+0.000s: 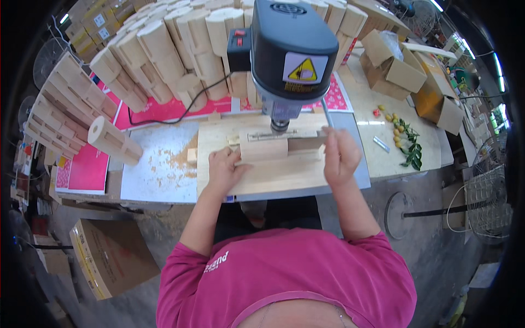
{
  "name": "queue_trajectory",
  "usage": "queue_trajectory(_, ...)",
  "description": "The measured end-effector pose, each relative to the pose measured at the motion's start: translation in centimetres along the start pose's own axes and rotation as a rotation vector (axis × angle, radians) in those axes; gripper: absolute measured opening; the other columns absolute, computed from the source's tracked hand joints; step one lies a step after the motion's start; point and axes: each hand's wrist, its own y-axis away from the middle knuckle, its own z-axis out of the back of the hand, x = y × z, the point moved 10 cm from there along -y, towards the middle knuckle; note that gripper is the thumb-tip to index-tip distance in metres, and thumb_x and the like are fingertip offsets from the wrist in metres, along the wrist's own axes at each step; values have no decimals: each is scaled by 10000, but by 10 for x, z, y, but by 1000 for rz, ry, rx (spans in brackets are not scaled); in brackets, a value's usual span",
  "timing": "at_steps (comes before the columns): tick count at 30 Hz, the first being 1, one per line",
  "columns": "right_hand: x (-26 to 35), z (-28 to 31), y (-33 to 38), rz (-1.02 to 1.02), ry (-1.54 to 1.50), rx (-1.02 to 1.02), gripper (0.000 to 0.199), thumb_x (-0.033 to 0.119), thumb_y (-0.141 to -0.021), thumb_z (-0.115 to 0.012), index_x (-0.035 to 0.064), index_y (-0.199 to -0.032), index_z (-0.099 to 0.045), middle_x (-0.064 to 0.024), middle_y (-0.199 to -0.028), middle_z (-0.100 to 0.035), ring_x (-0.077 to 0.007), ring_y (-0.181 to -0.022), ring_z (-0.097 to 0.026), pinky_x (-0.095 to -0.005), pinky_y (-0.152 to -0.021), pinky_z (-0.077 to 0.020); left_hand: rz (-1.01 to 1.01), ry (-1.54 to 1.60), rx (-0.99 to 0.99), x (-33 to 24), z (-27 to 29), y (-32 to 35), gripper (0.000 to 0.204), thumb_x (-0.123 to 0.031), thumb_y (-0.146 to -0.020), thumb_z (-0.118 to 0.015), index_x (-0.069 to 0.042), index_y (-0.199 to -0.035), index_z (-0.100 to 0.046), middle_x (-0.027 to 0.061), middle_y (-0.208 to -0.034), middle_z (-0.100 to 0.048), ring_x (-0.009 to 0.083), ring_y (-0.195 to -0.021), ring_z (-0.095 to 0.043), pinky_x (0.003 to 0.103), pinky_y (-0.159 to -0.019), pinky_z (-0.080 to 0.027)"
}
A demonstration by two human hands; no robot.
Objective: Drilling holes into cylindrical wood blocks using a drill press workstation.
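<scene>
Two bare hands are positioned at the drill press [295, 52], one on each side of the wooden workpiece [265, 148]. The workpiece lies lengthwise from left to right on a pale wooden board [257, 183], below the drill chuck [279, 126]. Its left portion is full and rounded; a cut-away section occupies the right portion.

My left hand [223, 168] is at the left end of the workpiece, fingers loosely bent and thumb spread apart from them. I cannot tell whether it grips the wood or only rests against it. My right hand [341, 157] is raised beyond the right end, fingers curled narrow, next to the lower end of the feed lever [327, 113]. I cannot tell whether the fingers close around the lever.

A small wood block [192, 156] is located at the left edge of the board, with sawdust [176, 159] spread beside it. Behind the press, notched wooden cylinders [158, 46] stand close together, many on pink sheeting [156, 112]. One separate cylinder [114, 140] is at the left. On the right side of the table are an open cardboard box [391, 71] and yellow fruits with green leaves [411, 156].
</scene>
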Motion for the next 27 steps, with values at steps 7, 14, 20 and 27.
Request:
queue_trajectory(7,-32,-22,26,15,-89,-54,109,-3,-786,-558,-30,-869,-622,-112,-633,-530,-232,-555,-516,-332,-512,-386,6,30,-10,-3,3,1,487,-315,-620,-746,-126,-1048,-611,20,-695,-483,210,-717,-505,363,-706,-313)
queue_trajectory(14,21,17,-37,184,88,-41,104,17,-789,-569,10,-692,-533,-112,-536,-447,-260,-456,-465,-341,-448,-358,16,26,-12,-5,4,0,504,-315,-629,-744,-131,-1078,-606,25,-698,-480,207,-720,-503,363,-713,-306)
queue_trajectory(20,-18,-4,-147,-19,222,-13,270,264,-852,-536,22,-735,-567,-173,-675,-564,-346,-587,-564,-391,-522,-426,12,-11,-51,-31,-13,-10,430,-331,-642,-730,-140,-1012,-621,30,-720,-505,206,-738,-510,364,-714,-306)
queue_trajectory(27,-48,-15,-161,-95,106,85,325,310,-874,-512,4,-887,-620,-173,-750,-604,-219,-672,-582,-311,-648,-445,44,-5,10,-29,-22,-16,537,-361,-665,-713,-136,-1136,-585,44,-781,-532,212,-767,-528,369,-735,-291)
